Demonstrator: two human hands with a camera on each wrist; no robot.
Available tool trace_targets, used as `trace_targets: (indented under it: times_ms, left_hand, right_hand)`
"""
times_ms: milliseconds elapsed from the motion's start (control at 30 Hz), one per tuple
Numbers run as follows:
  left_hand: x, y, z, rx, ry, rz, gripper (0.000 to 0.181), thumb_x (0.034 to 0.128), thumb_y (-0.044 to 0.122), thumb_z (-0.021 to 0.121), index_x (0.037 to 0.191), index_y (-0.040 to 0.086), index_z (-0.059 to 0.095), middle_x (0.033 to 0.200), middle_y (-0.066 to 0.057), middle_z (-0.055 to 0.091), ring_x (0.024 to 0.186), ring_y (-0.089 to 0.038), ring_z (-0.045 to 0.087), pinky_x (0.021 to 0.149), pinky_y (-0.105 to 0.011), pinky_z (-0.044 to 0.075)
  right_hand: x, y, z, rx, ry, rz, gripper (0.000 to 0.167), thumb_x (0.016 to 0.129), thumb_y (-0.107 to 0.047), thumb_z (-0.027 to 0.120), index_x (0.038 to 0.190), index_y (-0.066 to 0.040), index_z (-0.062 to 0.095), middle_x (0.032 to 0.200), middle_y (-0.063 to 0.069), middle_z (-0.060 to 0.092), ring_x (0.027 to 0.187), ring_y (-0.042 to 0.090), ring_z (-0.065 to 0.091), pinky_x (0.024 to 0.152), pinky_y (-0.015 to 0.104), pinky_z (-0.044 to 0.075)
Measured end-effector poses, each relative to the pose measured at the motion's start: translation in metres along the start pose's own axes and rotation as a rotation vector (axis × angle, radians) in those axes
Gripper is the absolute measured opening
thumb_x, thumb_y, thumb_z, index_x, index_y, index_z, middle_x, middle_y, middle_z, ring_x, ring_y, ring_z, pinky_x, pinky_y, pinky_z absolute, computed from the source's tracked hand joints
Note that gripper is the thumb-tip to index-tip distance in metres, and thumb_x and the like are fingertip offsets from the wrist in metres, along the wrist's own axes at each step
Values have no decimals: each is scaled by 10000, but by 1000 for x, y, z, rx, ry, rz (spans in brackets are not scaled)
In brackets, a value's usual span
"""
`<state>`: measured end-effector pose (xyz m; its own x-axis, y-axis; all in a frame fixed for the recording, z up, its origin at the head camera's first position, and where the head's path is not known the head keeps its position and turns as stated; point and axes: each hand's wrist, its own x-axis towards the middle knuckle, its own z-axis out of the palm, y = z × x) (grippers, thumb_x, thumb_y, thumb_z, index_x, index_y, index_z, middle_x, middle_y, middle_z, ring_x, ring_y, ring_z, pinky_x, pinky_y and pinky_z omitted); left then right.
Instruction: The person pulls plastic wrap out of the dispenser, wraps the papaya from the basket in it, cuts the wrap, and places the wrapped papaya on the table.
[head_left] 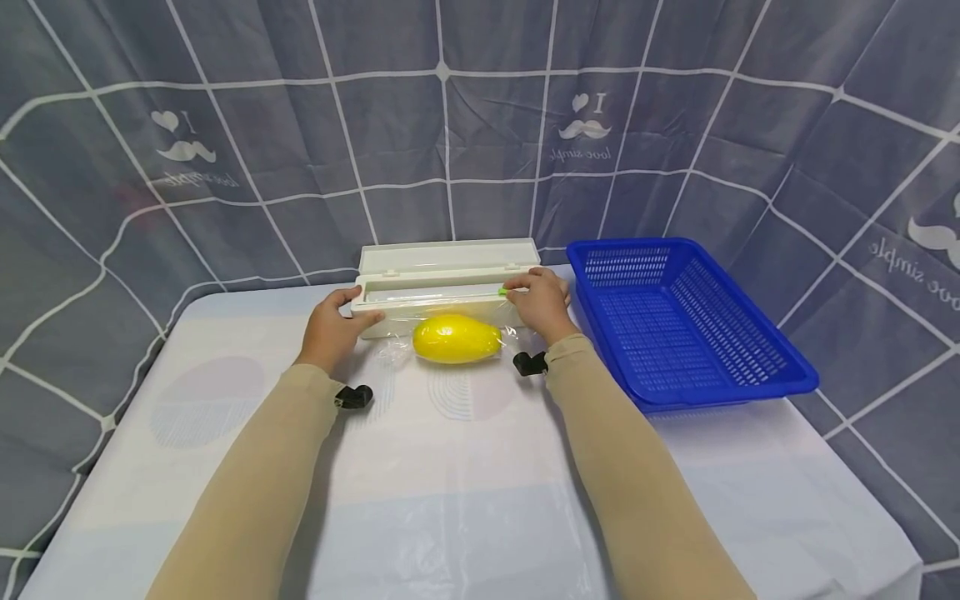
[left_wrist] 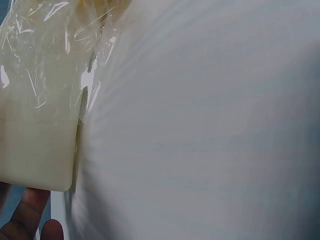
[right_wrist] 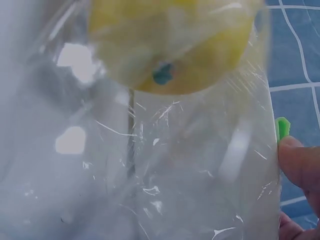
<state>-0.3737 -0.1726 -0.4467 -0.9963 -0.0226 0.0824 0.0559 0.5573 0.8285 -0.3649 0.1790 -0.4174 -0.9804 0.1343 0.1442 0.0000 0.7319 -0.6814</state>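
A white cling film dispenser (head_left: 450, 253) stands at the back of the table with its lid raised. Clear cling film (right_wrist: 175, 160) hangs over its front and lies around a glossy yellow oblong fruit (head_left: 457, 338); a dark spot marks one end of the fruit in the right wrist view. My left hand (head_left: 332, 329) grips the dispenser's left end, thumb in front; its fingers (left_wrist: 32, 207) show at that end in the left wrist view. Near the right end, my right hand (head_left: 542, 302) pinches the small green slide cutter (right_wrist: 282, 127) on the dispenser's edge.
To the right stands a blue plastic basket (head_left: 697, 387) with slotted walls, close to my right hand. A pale patterned cloth covers the table (head_left: 450, 533). Behind and on both sides hangs a grey curtain (head_left: 390, 133) with white grid lines.
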Motion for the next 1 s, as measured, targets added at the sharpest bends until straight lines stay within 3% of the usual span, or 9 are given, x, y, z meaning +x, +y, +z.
trace_targets:
  times_ms: [167, 433, 567, 800, 1000]
  left_hand:
    - [-1, 4, 4, -5, -12, -5, 814, 921, 423, 819, 1598, 156, 454, 1657, -106, 445, 1335, -349, 552, 1177, -545, 436]
    - [-2, 3, 1, -1, -7, 14, 813, 926, 424, 814, 1595, 136, 455, 1641, -120, 466, 1283, -342, 575, 1156, -539, 455]
    - [-2, 2, -2, 8, -9, 4, 816, 929, 428, 810, 1600, 137, 448, 1651, -117, 451, 1350, -352, 542, 1183, -551, 429]
    - [-1, 3, -2, 7, -19, -8, 817, 930, 424, 809, 1602, 137, 443, 1663, -121, 433, 1440, -371, 477, 1228, -573, 365]
    - [-1, 3, -2, 3, -16, -11, 830, 919, 425, 820, 1602, 140, 444, 1665, -117, 430, 1533, -381, 396, 1260, -577, 316]
  right_hand:
    - [-1, 5, -6, 13, 9, -24, 226, 1013, -175, 670, 1191, -122, 799, 1519, 178, 543, 1477, 405, 365, 1207, 548, 233]
    - [-2, 15, -12, 99, 98, 53, 241, 1025, -76, 596, 1169, -48, 787, 1442, 176, 622, 1440, 346, 509, 1240, 458, 368]
    - [-3, 19, -9, 172, 135, 70, 259, 1026, -71, 579, 1192, -35, 774, 1458, 184, 623, 1438, 341, 517, 1227, 458, 385]
    - [-3, 24, -5, 289, 170, 180, 305, 1026, -86, 541, 1235, -72, 763, 1421, 150, 667, 1295, 322, 586, 1065, 471, 486]
    - [-4, 25, -2, 300, 200, 157, 289, 1019, -120, 558, 1214, -50, 759, 1404, 164, 668, 1308, 337, 586, 1113, 484, 473]
